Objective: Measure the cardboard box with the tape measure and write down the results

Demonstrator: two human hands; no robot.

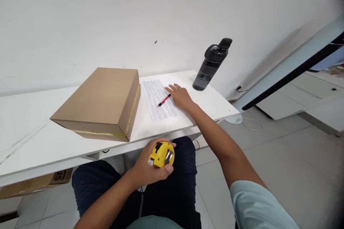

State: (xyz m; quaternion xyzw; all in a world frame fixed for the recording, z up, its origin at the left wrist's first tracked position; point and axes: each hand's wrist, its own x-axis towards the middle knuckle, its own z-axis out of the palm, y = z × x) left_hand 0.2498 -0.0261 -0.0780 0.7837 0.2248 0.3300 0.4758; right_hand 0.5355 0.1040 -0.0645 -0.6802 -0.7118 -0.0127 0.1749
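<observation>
My left hand (156,164) is wrapped around a yellow tape measure (164,154), held above my lap in front of the table edge. The tape measure's metal clip faces up and its end hook shows at the left. My right hand (181,97) lies over the right part of a sheet of paper (150,93) covered in small writing, fingers stretched out. A red and black pen (164,100) rests on the sheet, its upper end touching or just under that hand. Left of the paper sits a closed cardboard box (99,94) with a yellow strip around its sides.
A dark water bottle (211,66) stands at the back right of the white table (21,125), near the wall. Under the table at the left lies another cardboard box (34,185). A pale blue slanted panel with a black edge (282,75) is on the right.
</observation>
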